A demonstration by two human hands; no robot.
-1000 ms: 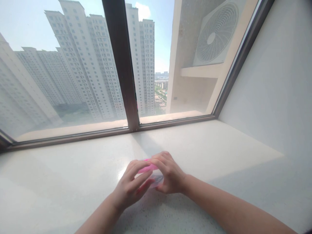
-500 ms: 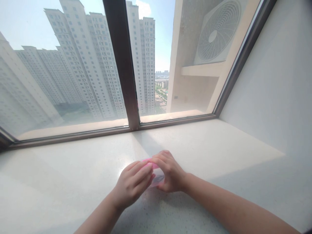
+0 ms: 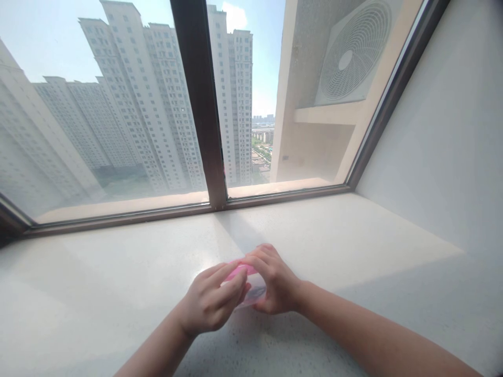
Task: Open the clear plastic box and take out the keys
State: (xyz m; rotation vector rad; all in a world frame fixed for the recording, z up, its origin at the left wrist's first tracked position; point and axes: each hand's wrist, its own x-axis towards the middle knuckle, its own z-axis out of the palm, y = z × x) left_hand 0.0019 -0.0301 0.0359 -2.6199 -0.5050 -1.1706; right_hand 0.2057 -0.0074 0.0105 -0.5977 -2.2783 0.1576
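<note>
Head cam: R hand (image 3: pixel 277 285) grips clear container (image 3: pixel 257 294) w/ pink top (image 3: pixel 250 269), thumb low; L hand (image 3: pixel 212 301) fingers bent at pink top, L grip can't tell.

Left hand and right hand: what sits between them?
In the head view, a see-through container with a pink top, between the left hand and the right hand.

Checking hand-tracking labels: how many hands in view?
2. The left hand is at the left side of the pink-topped clear container; the right hand is around its right side. No others show.
</note>
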